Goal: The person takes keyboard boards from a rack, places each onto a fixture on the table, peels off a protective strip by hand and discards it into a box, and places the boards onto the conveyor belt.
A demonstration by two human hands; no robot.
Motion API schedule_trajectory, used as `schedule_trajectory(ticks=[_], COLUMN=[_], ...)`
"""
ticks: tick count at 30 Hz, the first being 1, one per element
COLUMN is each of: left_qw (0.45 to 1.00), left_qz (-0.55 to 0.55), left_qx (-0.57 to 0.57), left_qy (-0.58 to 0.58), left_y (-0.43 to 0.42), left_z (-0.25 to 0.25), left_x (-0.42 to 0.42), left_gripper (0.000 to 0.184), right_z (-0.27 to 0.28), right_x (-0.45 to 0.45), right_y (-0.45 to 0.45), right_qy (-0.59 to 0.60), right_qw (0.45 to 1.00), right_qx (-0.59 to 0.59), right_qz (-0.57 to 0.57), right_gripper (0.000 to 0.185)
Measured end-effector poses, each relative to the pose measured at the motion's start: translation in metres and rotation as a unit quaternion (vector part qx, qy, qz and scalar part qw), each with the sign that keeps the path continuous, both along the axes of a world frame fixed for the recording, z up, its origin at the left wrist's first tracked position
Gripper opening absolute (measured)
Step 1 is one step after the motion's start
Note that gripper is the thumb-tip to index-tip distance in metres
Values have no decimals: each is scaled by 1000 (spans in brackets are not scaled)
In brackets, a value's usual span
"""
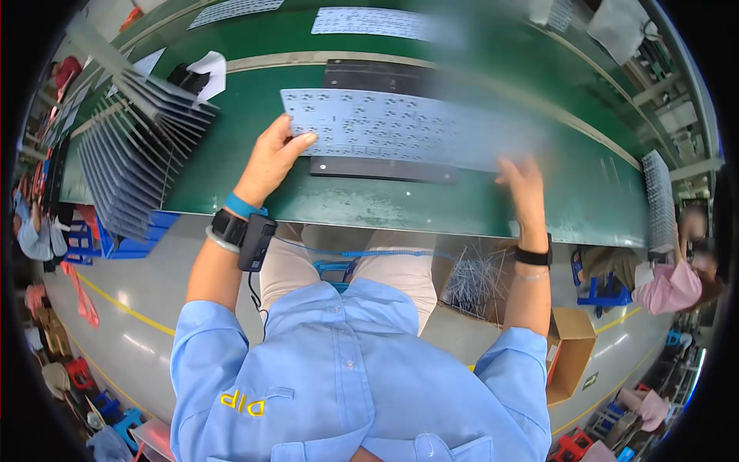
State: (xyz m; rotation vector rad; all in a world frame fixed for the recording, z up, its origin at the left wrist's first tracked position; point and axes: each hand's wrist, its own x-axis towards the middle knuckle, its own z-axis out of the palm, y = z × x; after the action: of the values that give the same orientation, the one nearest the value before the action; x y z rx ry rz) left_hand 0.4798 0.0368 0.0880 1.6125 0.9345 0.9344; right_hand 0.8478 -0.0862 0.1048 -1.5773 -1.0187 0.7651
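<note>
A long pale circuit board (369, 123) with rows of small dark marks is held over a black flat fixture (381, 168) on the green bench. My left hand (273, 154) is closed on the board's left end, thumb on its face and fingers behind. At the lower right corner, my right hand (525, 189) grips the board, its fingertips smeared by motion. The board's right end is blurred too. A blue wrist strap (245, 205) with a coiled blue cord is on my left wrist, beside a black device (257, 242).
On the left a rack (127, 173) holds several upright boards. More boards (369, 22) lie along the far strip of the green bench (254, 81). Another upright stack (658, 196) stands at the right end. Below the bench are a box of thin clippings (476, 281) and a cardboard box (571, 350).
</note>
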Motion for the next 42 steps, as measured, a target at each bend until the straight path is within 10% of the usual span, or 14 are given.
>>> schedule_trajectory(ticks=[6, 16, 32, 38, 42], left_qw=[1000, 999, 983, 979, 985], left_qz=[-19, -1, -117, -123, -122], left_qx=[6, 15, -129, -120, -83], left_qy=[-5, -52, -65, -109, -93], left_y=[3, 3, 37, 28, 29], left_z=[-9, -9, -8, -8, -8], left_x=[-4, -1, -3, -1, -2], left_gripper=[29, 22, 35, 38, 38], right_z=[-5, -11, -7, 5, -31], right_x=[-12, -163, -153, -48, 35], right_y=[-33, 52, 76, 25, 8], right_qy=[-156, -407, -225, -157, -258], right_qw=[960, 871, 940, 965, 951], right_qx=[159, 204, 72, 166, 103], right_qz=[-171, 186, 245, -132, -137], right_gripper=[26, 10, 11, 22, 32])
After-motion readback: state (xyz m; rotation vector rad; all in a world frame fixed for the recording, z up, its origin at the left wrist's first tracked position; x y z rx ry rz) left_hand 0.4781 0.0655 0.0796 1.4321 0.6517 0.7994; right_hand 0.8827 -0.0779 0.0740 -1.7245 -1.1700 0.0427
